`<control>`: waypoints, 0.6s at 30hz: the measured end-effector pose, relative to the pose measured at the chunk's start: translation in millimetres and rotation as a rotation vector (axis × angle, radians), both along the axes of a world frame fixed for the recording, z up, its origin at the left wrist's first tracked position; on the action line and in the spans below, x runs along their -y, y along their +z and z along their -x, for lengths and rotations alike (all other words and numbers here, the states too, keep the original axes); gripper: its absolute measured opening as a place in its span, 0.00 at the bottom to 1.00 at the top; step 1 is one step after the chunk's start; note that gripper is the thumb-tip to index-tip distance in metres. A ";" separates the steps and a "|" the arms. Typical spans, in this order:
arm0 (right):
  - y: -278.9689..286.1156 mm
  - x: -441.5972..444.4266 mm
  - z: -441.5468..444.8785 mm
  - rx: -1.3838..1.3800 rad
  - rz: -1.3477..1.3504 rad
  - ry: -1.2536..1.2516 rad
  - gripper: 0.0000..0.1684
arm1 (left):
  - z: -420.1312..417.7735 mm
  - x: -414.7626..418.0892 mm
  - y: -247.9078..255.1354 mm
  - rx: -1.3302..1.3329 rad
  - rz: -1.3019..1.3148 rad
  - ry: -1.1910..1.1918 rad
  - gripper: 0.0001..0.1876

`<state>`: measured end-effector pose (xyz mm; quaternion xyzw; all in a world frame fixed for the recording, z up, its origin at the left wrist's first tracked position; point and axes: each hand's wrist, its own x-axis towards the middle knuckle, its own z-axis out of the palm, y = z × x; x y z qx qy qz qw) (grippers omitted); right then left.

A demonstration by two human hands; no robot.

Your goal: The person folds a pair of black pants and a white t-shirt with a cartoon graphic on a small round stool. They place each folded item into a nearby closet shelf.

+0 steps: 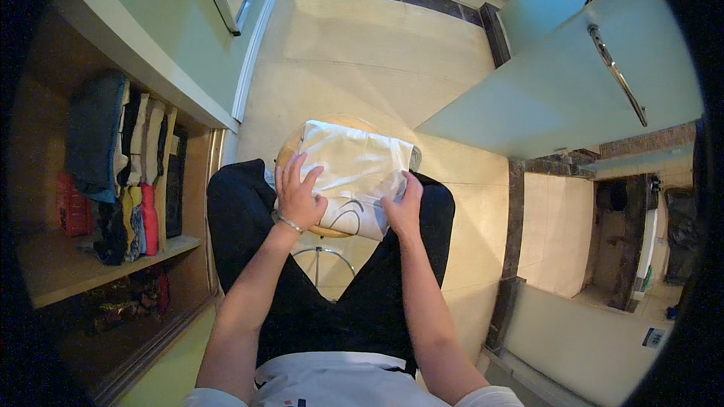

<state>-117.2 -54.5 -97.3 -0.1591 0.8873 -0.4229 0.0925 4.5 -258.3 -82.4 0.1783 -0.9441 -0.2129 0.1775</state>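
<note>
A white cloth garment point(356, 152) with a dark curved line near its lower edge lies folded on a round wooden stool point(289, 144) between my knees. My left hand point(300, 198) rests on its left side, fingers spread, with a bracelet at the wrist. At the garment's right edge, my right hand point(404, 203) pinches a fold of the cloth between thumb and fingers. A bit of grey fabric point(417, 157) shows from under the right edge. Most of the stool's seat is hidden beneath the cloth.
To the left, an open wooden cabinet shelf point(181, 246) holds several folded clothes point(141, 141) and a red object point(73, 206). A frosted glass door point(565, 85) with a metal handle point(616, 73) stands open at the right. Pale floor tiles point(367, 39) lie ahead.
</note>
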 end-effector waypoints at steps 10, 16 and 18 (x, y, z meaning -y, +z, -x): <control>15.3 10.0 -37.2 -0.487 -0.331 0.139 0.08 | -24.6 5.4 -32.8 -0.182 -0.293 0.235 0.16; 23.2 -5.7 -51.7 -0.501 -0.258 0.256 0.06 | -22.7 13.3 -42.4 -0.330 -0.467 0.474 0.10; 15.1 -6.4 -51.4 -0.421 -0.317 0.297 0.06 | -25.0 15.3 -50.6 -0.370 -0.522 0.586 0.08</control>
